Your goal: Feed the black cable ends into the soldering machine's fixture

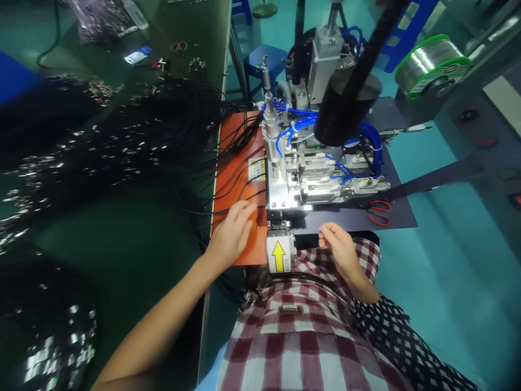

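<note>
My left hand (pixel 231 236) is over the orange plate (pixel 240 247), its bent fingers at the near left corner of the metal fixture machine (pixel 280 193). Its fingertips are smeared by motion, so their grip does not show. Thin black cables (pixel 234 187) run across the plate into the machine's left side, one passing by this hand. My right hand (pixel 342 250) is above my lap at the dark base plate's (pixel 321 220) front edge. Its fingers are curled into a pinch; anything inside is too small to make out. Between the hands is a block with a yellow arrow (pixel 278 255).
Red-handled snips (pixel 379 213) lie on the base plate at right. A solder wire spool (pixel 432 68) hangs at upper right. A black cylinder (pixel 345 106) overhangs the machine. Bundles of black cables with metal ends (pixel 109 141) cover the green table at left.
</note>
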`<state>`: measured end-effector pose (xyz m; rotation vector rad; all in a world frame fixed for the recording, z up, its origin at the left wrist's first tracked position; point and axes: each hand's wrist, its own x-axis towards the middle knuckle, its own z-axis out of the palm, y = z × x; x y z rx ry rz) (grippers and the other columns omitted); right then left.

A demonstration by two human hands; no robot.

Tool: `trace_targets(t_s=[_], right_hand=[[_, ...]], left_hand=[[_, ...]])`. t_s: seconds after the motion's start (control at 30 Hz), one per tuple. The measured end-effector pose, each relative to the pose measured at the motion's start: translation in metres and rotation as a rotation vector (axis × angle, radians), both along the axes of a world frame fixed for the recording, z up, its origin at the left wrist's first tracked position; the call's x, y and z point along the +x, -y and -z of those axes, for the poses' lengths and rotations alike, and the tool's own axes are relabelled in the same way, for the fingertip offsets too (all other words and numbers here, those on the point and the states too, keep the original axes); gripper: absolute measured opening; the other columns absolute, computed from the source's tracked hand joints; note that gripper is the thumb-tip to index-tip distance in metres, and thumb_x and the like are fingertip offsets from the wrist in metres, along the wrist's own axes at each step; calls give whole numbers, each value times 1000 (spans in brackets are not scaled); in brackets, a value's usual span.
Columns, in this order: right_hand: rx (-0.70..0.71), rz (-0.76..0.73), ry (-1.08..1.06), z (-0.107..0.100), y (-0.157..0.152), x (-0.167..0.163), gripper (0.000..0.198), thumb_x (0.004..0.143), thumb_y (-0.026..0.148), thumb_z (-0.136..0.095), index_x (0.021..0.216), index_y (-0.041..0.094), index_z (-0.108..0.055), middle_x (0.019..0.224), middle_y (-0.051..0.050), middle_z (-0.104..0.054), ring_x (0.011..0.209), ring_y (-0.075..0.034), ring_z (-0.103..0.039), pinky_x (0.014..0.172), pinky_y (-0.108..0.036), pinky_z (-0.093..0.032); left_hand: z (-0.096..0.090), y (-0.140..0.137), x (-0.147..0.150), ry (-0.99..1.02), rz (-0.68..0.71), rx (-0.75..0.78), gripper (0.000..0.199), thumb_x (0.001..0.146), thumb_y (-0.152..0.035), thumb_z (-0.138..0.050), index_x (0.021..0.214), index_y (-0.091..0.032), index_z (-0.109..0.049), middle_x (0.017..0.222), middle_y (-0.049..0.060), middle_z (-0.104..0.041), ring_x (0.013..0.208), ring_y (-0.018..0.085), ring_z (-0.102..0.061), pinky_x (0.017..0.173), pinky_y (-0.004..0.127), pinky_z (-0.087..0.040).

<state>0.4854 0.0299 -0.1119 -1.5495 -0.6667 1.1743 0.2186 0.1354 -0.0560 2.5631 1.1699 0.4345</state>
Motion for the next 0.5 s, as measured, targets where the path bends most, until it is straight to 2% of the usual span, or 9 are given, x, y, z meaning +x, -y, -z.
trace_targets(t_s=[0.1, 0.13, 0.2, 0.3, 0.43, 0.5], right_hand=[[-11, -28, 20, -8, 8, 8, 26, 88, 42, -60, 76, 19, -59, 61, 3, -54, 57, -11, -48, 59, -25, -39], [-7, -35, 24, -11, 11, 10, 26, 89, 42, -60, 77, 19, -59, 60, 3, -53, 57, -11, -47, 59, -25, -38], [8, -59, 29, -15, 12, 11, 25, 90, 41, -59, 77, 19, -59, 62, 3, -53, 58, -11, -47, 60, -24, -38], [36, -119, 36, -23, 9, 5, 24, 92, 40, -58, 79, 20, -59, 63, 3, -53, 59, -11, -48, 62, -24, -39], [69, -213, 60, -39, 4, -6, 24, 91, 39, -57, 76, 20, -57, 64, 3, -52, 57, -11, -48, 60, -24, -40], [81, -243, 87, -48, 3, -9, 24, 92, 37, -57, 75, 20, -56, 63, 3, -51, 56, -11, -48, 59, -24, -41]], left_hand=[[-18, 29, -28, -213, 360, 17, 27, 93, -14, -41, 112, -19, -60, 111, 10, -62, 100, 19, -61, 83, 30, -50], [-23, 37, -37, -314, 418, 28, 28, 91, -10, -42, 110, -19, -61, 110, 10, -63, 101, 21, -61, 85, 32, -50], [-32, 45, -52, -507, 421, 72, 33, 85, -3, -44, 110, -15, -60, 113, 12, -63, 107, 25, -59, 91, 37, -47], [-41, 38, -64, -685, 378, 98, 32, 82, 1, -46, 106, -13, -62, 107, 12, -64, 105, 26, -60, 94, 40, -46], [-49, 22, -68, -682, 411, 36, 19, 86, -3, -49, 85, -16, -63, 93, 9, -65, 95, 23, -62, 89, 37, -48], [-50, 17, -72, -616, 421, 67, 21, 87, -4, -48, 86, -16, -64, 94, 9, -67, 94, 23, -62, 88, 37, -49]])
